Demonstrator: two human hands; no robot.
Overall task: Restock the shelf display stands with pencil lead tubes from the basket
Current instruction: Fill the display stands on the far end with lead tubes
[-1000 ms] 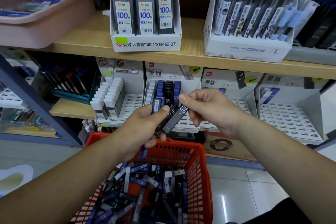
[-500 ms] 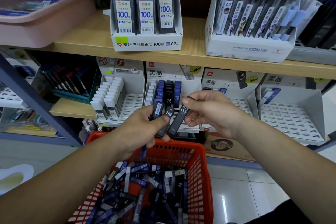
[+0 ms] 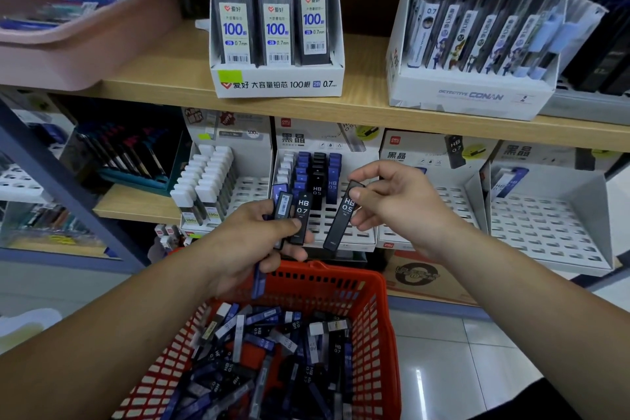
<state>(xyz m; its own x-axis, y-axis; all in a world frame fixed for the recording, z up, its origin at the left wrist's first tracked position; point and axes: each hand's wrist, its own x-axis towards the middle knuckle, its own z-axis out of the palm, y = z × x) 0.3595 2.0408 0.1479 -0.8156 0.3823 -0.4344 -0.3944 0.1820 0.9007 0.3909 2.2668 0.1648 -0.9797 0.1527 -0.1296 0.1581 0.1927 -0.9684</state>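
The upper shelf board [image 3: 375,109] roofs the lower bay at 12 o'clock; the basket [image 3: 341,269] rim bounds it at 6 o'clock. The middle stand [image 3: 321,215] has bare front slots behind the held tubes [image 3: 301,213], while the far-right stand [image 3: 545,232] at 3 o'clock lies open.

Bare left hand [image 3: 250,245] and right hand [image 3: 395,204], forearms [image 3: 136,334] uncovered.

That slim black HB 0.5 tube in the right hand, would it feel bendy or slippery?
Probably stiff: the HB 0.5 tube runs straight though the right hand pinches only its upper end. Likely light, since fingertips alone carry it. Its smooth case looks flat-sided, so it might slip but hardly roll.
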